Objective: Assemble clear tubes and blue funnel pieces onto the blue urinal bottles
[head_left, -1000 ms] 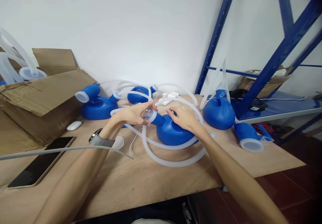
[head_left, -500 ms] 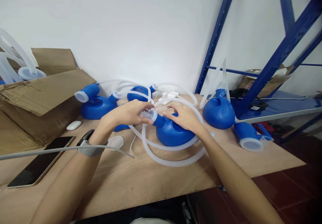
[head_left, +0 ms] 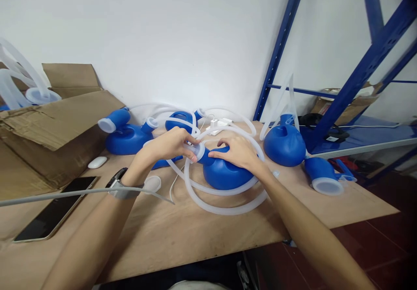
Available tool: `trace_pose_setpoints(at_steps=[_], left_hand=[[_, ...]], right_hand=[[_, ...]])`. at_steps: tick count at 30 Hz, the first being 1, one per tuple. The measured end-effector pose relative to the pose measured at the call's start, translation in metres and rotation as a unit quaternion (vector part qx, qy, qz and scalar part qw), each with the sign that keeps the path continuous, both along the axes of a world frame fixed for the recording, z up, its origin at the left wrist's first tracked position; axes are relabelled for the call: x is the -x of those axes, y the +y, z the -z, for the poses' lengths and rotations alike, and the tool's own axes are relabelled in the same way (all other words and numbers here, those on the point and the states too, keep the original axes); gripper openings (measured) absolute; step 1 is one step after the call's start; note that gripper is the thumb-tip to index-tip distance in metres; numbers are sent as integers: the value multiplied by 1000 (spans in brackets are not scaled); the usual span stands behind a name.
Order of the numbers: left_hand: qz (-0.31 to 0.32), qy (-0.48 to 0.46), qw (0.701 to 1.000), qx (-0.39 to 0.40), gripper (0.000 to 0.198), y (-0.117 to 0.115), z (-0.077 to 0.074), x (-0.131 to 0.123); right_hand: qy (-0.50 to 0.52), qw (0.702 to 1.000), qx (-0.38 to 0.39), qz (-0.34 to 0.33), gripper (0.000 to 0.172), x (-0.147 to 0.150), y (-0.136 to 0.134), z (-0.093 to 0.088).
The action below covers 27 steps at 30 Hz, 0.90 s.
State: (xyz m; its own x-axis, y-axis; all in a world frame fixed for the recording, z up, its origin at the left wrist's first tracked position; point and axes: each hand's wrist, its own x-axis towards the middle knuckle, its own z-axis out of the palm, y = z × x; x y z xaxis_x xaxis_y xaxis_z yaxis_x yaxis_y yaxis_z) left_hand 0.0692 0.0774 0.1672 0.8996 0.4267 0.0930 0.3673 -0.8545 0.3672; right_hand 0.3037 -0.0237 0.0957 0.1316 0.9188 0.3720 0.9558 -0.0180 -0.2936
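A blue plastic urinal bottle lies on its side in the middle of the table, its neck pointing left. My left hand is closed round the translucent cap at the mouth, thumb below and fingers above. With thumb near the neck and fingers over the handle, my right hand grips the bottle's body. A clear hose loops around the bottle on the wooden table. Beside my left wrist lies a loose whitish lid.
More blue bottles stand left and right. A blue jug-like part lies at right. An open cardboard box, a phone and a white case are left. A grey cable crosses my wrist; a blue rack rises right.
My left hand has moved slightly right and its fingers have closed further round the cap. My right thumb has shifted toward the neck, and its fingers curl more over the handle.
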Motion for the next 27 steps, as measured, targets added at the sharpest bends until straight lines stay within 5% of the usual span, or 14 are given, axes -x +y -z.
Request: trace_pose_setpoints(at_steps=[10,20,27], left_hand=[[-2,-53,999,-10,50,2,11,0],[-12,44,989,-141,58,-20,-3,9],[-43,62,989,-126,55,-25,-5,4]], right_hand=[[-5,1000,17,11,58,1,0,-2],[-10,1000,-15,13,61,0,-2,1],[-16,1000,-16,3,71,2,-4,1]])
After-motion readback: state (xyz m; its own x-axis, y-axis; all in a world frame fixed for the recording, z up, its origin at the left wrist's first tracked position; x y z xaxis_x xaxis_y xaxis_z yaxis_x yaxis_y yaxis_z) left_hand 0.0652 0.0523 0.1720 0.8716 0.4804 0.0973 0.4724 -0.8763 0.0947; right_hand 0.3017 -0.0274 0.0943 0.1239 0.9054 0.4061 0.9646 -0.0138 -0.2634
